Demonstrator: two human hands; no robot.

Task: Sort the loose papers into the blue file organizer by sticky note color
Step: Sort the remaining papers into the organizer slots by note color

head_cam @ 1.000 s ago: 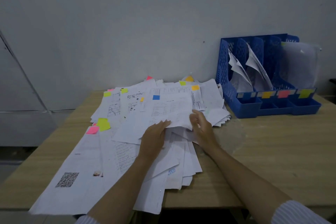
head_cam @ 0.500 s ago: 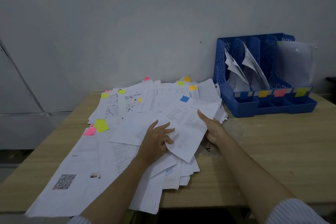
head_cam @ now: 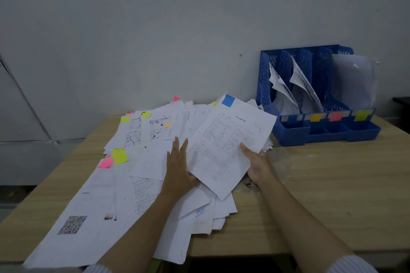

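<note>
While the right hand (head_cam: 255, 162) grips the right edge of a printed sheet (head_cam: 228, 146), thumb on top, the left hand (head_cam: 179, 166) lies flat with straight fingers beside the sheet's left edge. The sheet is raised over the paper pile (head_cam: 133, 184), its long axis running from near to far right, one blue sticky note (head_cam: 228, 100) at its far corner. The blue file organizer (head_cam: 310, 99) stands far right on the desk (head_cam: 332, 195), with four compartments and four coloured labels.

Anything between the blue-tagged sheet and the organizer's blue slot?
Nothing visible. The right hand holds the blue-tagged sheet lifted above the paper pile; only bare table lies before the blue file organizer, whose blue-labelled leftmost slot already holds papers.
</note>
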